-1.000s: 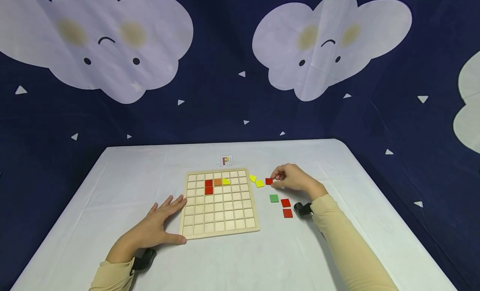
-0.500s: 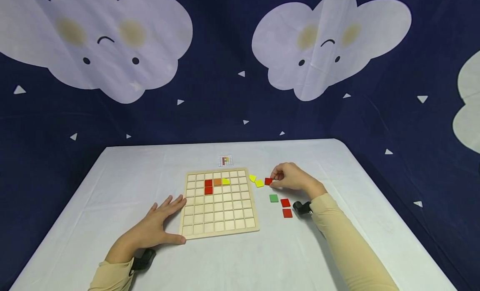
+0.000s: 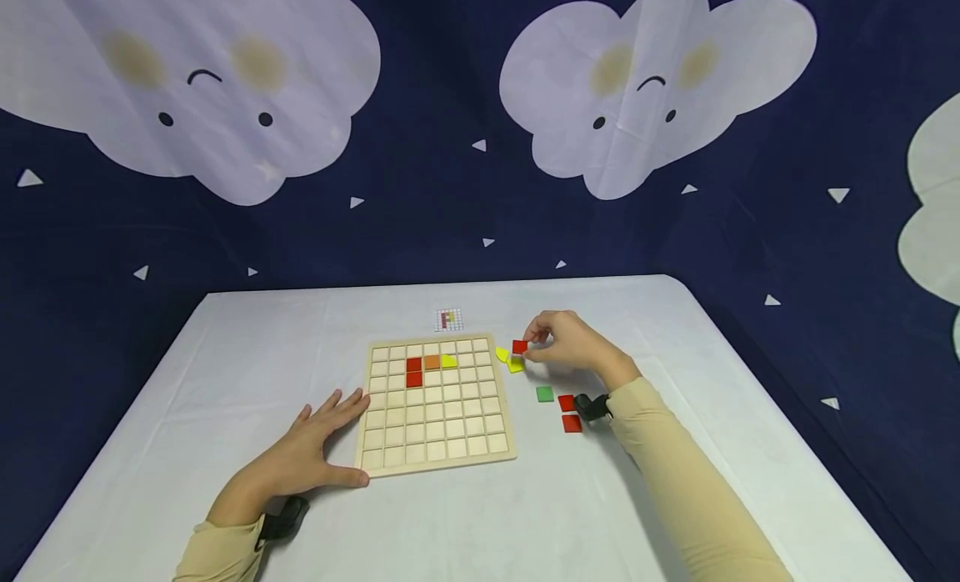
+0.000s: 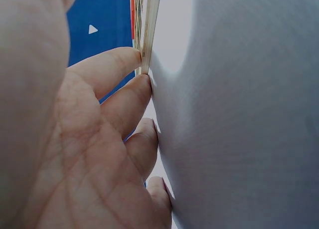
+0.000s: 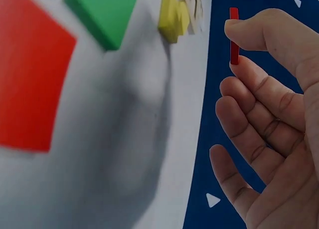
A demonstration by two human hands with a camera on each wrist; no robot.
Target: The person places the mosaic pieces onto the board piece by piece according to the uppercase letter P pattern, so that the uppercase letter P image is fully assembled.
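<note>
Between thumb and forefinger my right hand (image 3: 573,340) pinches a red square tile (image 5: 234,37), lifted above the table in the right wrist view. My left hand (image 3: 303,457) lies spread at the left side of a wooden grid board (image 3: 435,432), thumb at its lower left corner and fingertips against its edge. Two red tiles (image 3: 414,372), an orange tile (image 3: 432,362) and a yellow tile (image 3: 448,362) with a slanted side sit in the board's upper cells. Just below the held tile, two yellow tiles (image 3: 514,364) lie right of the board.
A green tile (image 3: 544,393) and two red tiles (image 3: 572,423) lie on the white table right of the board. Behind the board is a small printed pattern card (image 3: 449,319). A dark blue cloth (image 3: 420,232) with clouds hangs at the back.
My right hand has lifted the red tile off the table and carried it slightly left and away from me. The left hand stays at the board.
</note>
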